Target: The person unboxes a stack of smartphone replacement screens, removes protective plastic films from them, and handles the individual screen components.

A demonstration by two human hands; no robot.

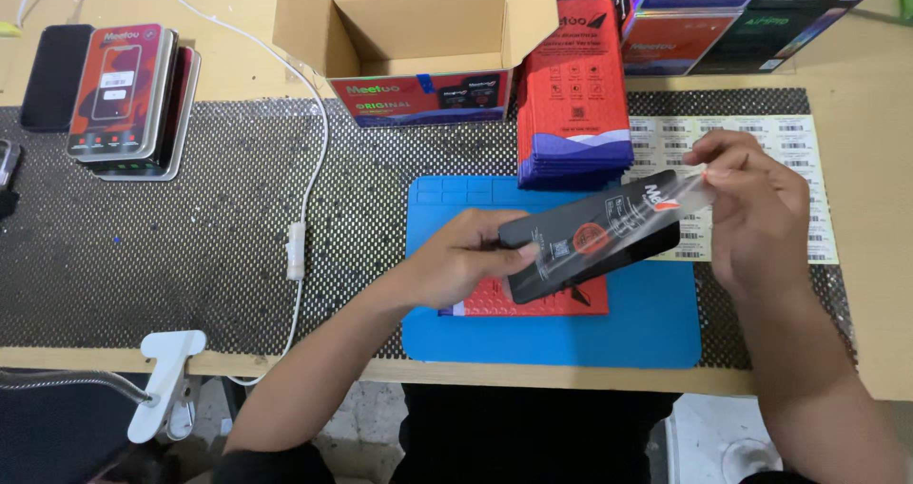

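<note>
My left hand pinches the near end of a flat black screen panel in a clear sleeve, held tilted above a blue silicone mat. My right hand grips the far end of the same sleeve at its clear flap. Under the panel, a red flat package lies on the mat.
A stack of red and purple sleeves stands behind the mat, next to an open cardboard box. A sheet of barcode labels lies at right. Boxed panels and a dark phone sit far left. A white cable crosses the mesh mat.
</note>
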